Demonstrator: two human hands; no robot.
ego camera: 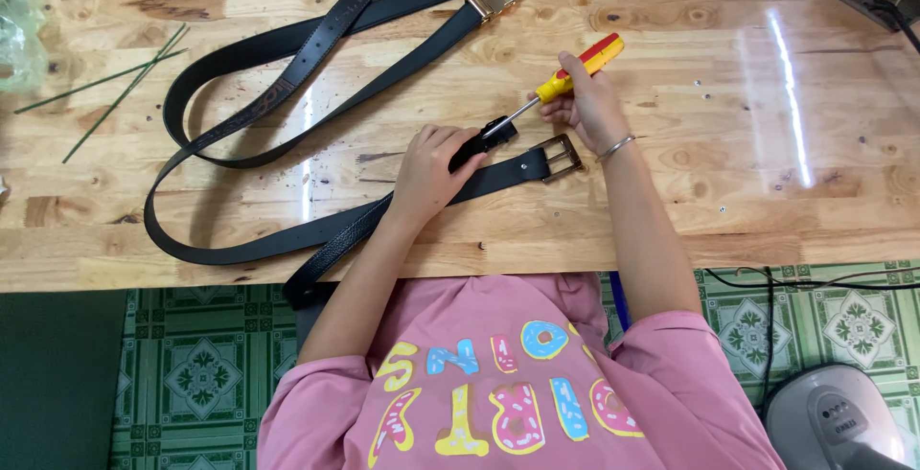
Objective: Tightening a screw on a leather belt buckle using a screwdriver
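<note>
The left hand clamps the black belt end on the surface, while the right hand, at two o'clock, grips a yellow screwdriver whose shaft slants toward eight o'clock onto the clasp.

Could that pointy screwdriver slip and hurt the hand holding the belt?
Possibly. The right hand drives the yellow-and-red-handled screwdriver, its tip right beside the left hand fingers pinning the black leather belt end; a slip could jab them. The glossy wooden table might also get scratched. The belt's loose tail hangs over the table edge and could drag.
</note>
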